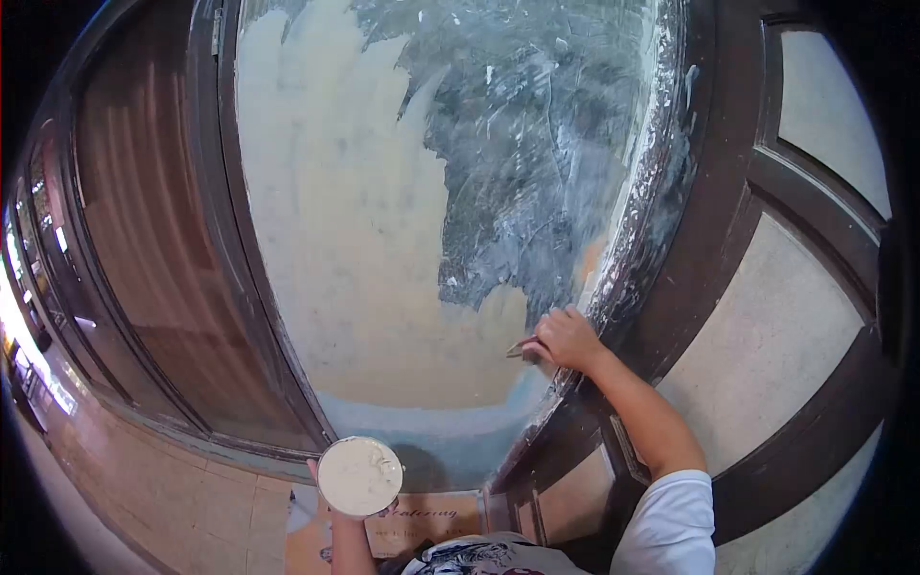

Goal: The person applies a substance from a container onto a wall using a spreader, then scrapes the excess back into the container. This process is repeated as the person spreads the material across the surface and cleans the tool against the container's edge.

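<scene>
Pinching the thin hand tool (517, 351) in our right hand (567, 337) by the panel's (355, 230) lower right, we need light, even pressure; our left hand (345, 518) holds the tub of cream paste (356, 479), best kept level.

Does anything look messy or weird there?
Yes, the panel looks patchy: pale coating covers its left side, but a dark patch with jagged edges shows at upper right. A small orange spot near its rough right edge stands out too.
</scene>
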